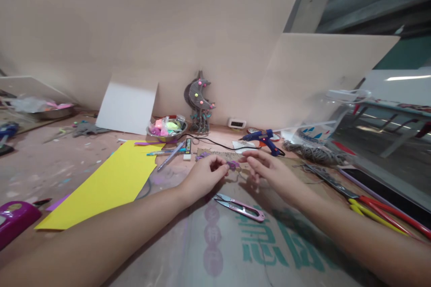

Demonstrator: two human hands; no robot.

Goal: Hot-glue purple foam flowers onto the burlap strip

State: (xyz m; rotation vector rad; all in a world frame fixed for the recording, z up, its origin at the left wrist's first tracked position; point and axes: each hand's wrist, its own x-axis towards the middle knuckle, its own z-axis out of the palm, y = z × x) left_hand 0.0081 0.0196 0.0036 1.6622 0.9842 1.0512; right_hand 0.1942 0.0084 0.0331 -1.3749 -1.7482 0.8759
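My left hand (pixel 204 174) is closed in a pinch on a small purple piece (pixel 233 165), which sticks out past the thumb and forefinger. Its exact kind is too small to make out. Just right of it is my right hand (pixel 271 171), fingers apart and slightly curled, somewhat blurred. A thin greyish strand (pixel 239 174) runs between the purple piece and the right fingers; whether they touch it I cannot tell. Below both hands lie pink-handled thread snips (pixel 240 207) on the work surface.
A blue glue gun (pixel 264 139), a grey yarn bundle (pixel 314 152) and red-and-yellow scissors (pixel 363 202) lie to the right, beside a phone (pixel 387 188). Yellow paper (pixel 104 184) and a metal bowl (pixel 166 136) are on the left. A moon decoration (pixel 199 94) stands behind.
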